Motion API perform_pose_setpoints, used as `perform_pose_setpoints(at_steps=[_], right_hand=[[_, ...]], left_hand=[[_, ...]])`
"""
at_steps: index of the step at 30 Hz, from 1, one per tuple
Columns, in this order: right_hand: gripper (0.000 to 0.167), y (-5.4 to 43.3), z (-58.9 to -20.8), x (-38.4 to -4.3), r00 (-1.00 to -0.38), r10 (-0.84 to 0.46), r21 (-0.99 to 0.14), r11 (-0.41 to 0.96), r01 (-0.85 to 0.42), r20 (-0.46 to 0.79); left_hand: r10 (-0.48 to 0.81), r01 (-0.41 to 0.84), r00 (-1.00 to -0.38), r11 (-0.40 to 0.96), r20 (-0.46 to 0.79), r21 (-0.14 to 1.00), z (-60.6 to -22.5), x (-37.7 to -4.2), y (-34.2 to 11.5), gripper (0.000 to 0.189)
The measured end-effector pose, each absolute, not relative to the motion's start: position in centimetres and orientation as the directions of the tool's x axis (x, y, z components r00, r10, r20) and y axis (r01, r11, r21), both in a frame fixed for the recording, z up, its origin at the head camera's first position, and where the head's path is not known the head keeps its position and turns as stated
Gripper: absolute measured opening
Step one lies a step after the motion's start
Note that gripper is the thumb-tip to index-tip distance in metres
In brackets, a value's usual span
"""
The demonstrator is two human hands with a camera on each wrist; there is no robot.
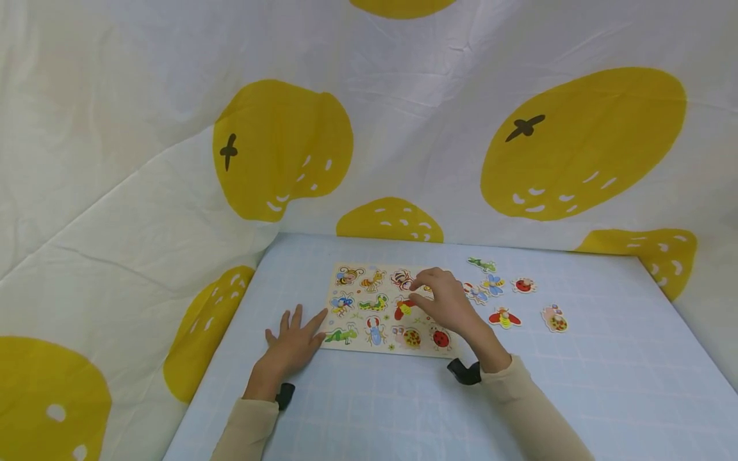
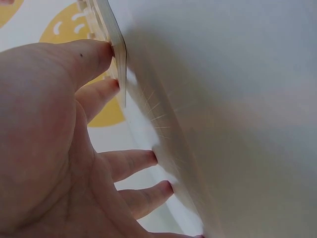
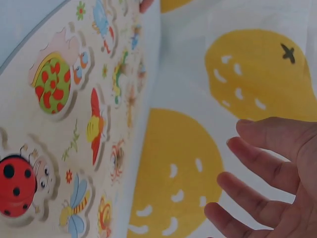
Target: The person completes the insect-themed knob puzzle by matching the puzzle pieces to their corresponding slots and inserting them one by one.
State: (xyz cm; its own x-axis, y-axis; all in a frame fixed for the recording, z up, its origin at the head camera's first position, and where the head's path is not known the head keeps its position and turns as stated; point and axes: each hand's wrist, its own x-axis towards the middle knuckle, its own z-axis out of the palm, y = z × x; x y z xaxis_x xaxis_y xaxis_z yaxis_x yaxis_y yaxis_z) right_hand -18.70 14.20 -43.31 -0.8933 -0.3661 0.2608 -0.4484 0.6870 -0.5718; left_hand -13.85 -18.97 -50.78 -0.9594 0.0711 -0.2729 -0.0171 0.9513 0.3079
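A wooden insect puzzle board (image 1: 353, 292) lies on the table, printed with bees, beetles, a caterpillar, a snail and a ladybug. My left hand (image 1: 293, 344) rests flat at its left edge, fingers spread; in the left wrist view the thumb (image 2: 91, 58) and a fingertip touch the board's side. Over the right part of the board hovers my right hand (image 1: 446, 301), fingers loosely bent and apart, with nothing between them in the right wrist view. Close to them in the head view is the red-winged insect (image 1: 405, 309) on the board. The right hand hides the board's upper right corner.
Right of the board lie loose insect pieces: a green grasshopper (image 1: 482, 264), a blue-winged dragonfly (image 1: 493, 285), a ladybug (image 1: 523, 285), a red-winged insect piece (image 1: 505, 317), a snail (image 1: 555, 319) and a blue beetle (image 1: 476, 293). A fruit-printed curtain (image 1: 415, 141) stands behind the table.
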Motion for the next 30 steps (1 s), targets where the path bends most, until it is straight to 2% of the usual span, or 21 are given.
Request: perform_pose_setpoints(at_steps=[16, 30], right_hand=[[0.01, 19.1, -43.9, -17.4, -0.911, -0.285, -0.548, 0.73, -0.408, 0.299], [0.009, 24.1, -44.5, -16.4, -0.952, -0.164, -0.567, 0.772, -0.287, 0.26]], left_hand=[[0.075, -0.014, -0.96, 0.95, -0.271, 0.311, -50.8, -13.8, -18.9, 0.058], [0.07, -0.02, -0.959, 0.95, -0.276, 0.312, -50.7, -13.7, -19.0, 0.058]])
